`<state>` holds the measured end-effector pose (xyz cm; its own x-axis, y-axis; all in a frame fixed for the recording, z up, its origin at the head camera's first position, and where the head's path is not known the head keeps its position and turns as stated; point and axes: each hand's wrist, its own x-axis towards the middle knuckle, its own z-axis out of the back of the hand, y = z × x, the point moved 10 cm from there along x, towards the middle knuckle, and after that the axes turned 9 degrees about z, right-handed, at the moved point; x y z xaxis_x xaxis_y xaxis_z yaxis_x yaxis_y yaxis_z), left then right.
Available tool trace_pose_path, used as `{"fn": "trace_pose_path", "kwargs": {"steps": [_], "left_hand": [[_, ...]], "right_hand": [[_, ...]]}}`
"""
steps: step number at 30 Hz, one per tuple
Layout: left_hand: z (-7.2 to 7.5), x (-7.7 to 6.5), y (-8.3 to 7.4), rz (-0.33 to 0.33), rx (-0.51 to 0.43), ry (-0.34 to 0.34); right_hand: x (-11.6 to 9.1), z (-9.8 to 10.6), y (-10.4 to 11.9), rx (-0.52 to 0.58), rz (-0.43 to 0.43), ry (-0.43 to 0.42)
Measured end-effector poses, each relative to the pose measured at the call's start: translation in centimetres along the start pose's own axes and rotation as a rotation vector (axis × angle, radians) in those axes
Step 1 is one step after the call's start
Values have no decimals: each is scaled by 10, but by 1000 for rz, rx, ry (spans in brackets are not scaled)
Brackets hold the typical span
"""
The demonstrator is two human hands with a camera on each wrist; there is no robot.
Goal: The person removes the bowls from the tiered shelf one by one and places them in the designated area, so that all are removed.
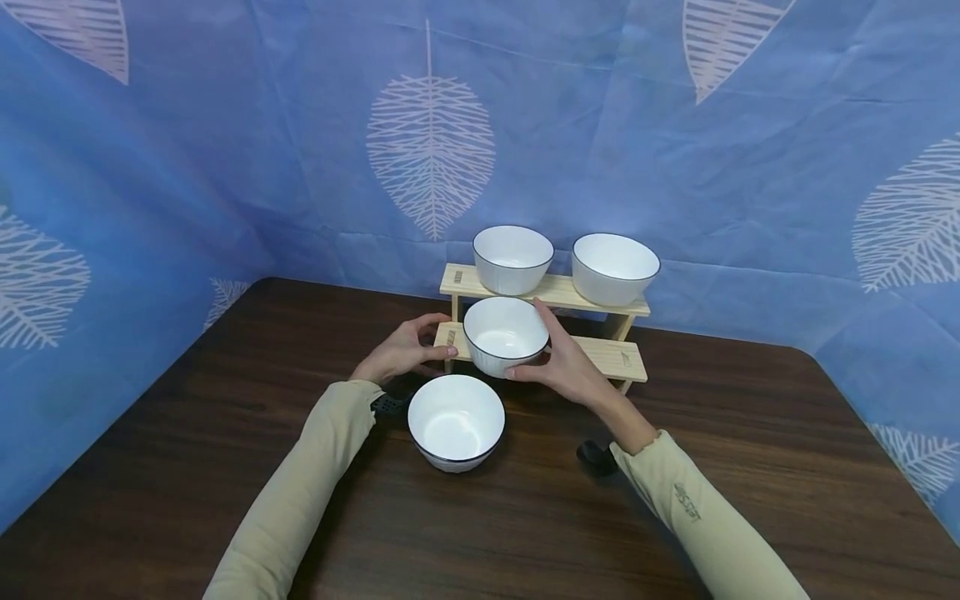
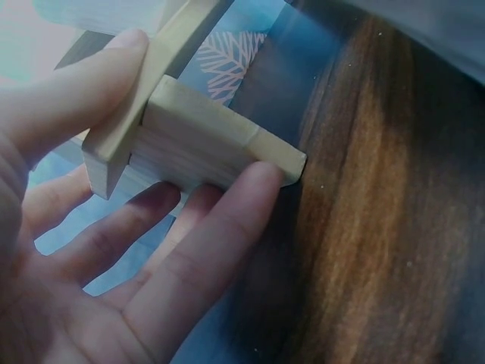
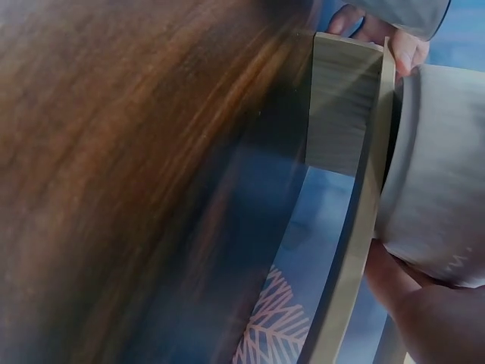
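A white bowl [image 1: 504,332] with a dark rim stands at the left part of the lower step of a two-step wooden rack [image 1: 615,357]. My right hand [image 1: 573,367] holds this bowl from its right side, thumb at the front and fingers toward the back. In the right wrist view the bowl [image 3: 443,178] is at the board, with part of my hand [image 3: 428,311] below it. My left hand [image 1: 405,348] grips the lower step's left end. The left wrist view shows its thumb on the board [image 2: 155,76] and its fingers around the side leg [image 2: 204,136].
Two more white bowls, a left one [image 1: 513,258] and a right one [image 1: 615,268], stand on the rack's upper step. Another white bowl [image 1: 456,421] is on the dark wooden table [image 1: 480,533], close in front of the rack. A blue leaf-patterned cloth [image 1: 300,150] hangs behind.
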<state>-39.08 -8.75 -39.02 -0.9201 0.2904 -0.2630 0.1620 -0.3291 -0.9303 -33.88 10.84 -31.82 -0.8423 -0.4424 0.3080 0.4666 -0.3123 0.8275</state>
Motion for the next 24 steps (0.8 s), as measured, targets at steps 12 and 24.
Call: {"fn": "trace_pose_path", "kwargs": {"steps": [12, 24], "left_hand": [[0, 1, -1, -10, 7, -2], [-1, -1, -2, -23, -2, 8]], "right_hand": [[7, -5, -2, 33, 39, -39], [5, -5, -2, -47, 13, -88]]}}
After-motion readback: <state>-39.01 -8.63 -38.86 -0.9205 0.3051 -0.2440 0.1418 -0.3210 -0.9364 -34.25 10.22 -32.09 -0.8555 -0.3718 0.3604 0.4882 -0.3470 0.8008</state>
